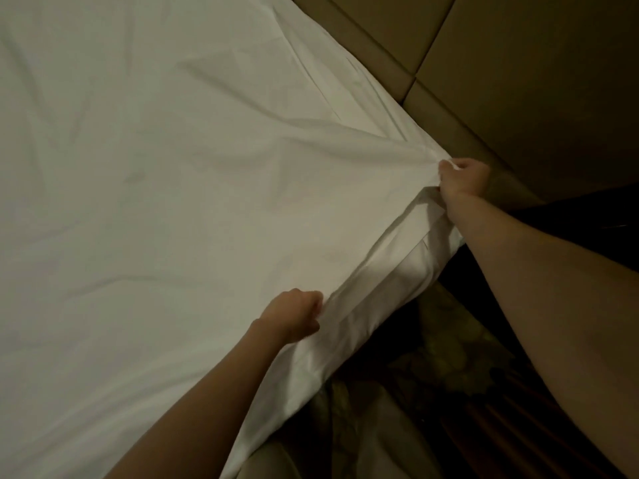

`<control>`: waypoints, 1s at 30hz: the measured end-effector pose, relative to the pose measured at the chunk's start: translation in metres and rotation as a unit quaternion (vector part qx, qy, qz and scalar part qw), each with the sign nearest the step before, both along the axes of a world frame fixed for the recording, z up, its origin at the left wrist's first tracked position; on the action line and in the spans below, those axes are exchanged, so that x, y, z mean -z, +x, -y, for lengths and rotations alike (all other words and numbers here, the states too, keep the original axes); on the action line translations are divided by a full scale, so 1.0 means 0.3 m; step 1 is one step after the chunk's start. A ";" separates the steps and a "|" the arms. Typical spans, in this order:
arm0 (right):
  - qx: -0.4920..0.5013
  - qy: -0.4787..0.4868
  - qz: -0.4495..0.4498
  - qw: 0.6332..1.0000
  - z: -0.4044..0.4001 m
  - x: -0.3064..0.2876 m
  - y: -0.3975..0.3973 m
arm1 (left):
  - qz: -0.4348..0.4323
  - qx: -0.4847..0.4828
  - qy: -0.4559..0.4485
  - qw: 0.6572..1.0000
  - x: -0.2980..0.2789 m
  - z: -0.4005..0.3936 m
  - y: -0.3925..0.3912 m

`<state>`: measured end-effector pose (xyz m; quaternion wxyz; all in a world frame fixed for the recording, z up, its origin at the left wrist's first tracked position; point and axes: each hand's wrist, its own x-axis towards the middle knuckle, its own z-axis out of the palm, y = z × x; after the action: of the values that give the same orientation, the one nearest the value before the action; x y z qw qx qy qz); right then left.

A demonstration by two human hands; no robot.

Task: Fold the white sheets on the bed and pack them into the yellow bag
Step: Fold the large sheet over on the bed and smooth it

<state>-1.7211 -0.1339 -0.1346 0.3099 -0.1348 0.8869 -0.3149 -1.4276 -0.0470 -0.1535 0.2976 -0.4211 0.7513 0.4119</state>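
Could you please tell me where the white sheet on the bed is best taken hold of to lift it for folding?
Probably along the bed's side edge, from the floor side. The white cotton sheet lies flat elsewhere, but there its hem stands free. The right hand already pinches the corner near the padded tan headboard; the left hand grips the hem lower down.

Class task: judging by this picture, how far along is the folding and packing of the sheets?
Done: nothing; the white sheet lies spread, unfolded. In hand: the right hand grips its corner, the left hand its edge. Left: folding and packing; no yellow bag shows.
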 end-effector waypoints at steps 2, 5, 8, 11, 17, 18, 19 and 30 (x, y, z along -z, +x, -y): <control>0.009 0.046 0.059 0.997 -0.058 0.021 0.023 | -0.010 0.005 -0.007 1.000 0.010 -0.022 -0.013; 0.019 0.171 0.112 0.979 -0.141 0.047 0.066 | -0.029 -0.007 -0.118 0.993 0.016 -0.069 -0.049; 0.043 0.177 0.154 0.971 -0.169 0.053 0.094 | 0.031 -0.016 -0.181 0.983 0.022 -0.104 -0.076; 0.058 0.092 0.216 0.970 -0.135 0.057 0.114 | 0.078 0.006 -0.189 0.979 0.035 -0.117 -0.087; -0.018 0.077 0.189 0.979 -0.038 0.027 0.178 | 0.045 -0.017 -0.167 0.985 0.022 -0.104 -0.127; -0.004 0.073 0.204 0.976 -0.032 0.020 0.183 | 0.036 -0.023 -0.156 0.987 0.020 -0.100 -0.127; 0.011 0.075 0.219 0.973 -0.033 0.025 0.183 | 0.024 -0.028 -0.140 0.989 0.018 -0.096 -0.125; 0.033 0.185 0.040 0.981 -0.132 0.060 0.130 | -0.020 0.042 0.036 0.998 0.010 0.020 -0.071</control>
<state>-1.6821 -0.0944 -0.1526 0.3544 -0.0329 0.9206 -0.1608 -1.4489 -0.0531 -0.1563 0.3145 -0.3699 0.7589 0.4340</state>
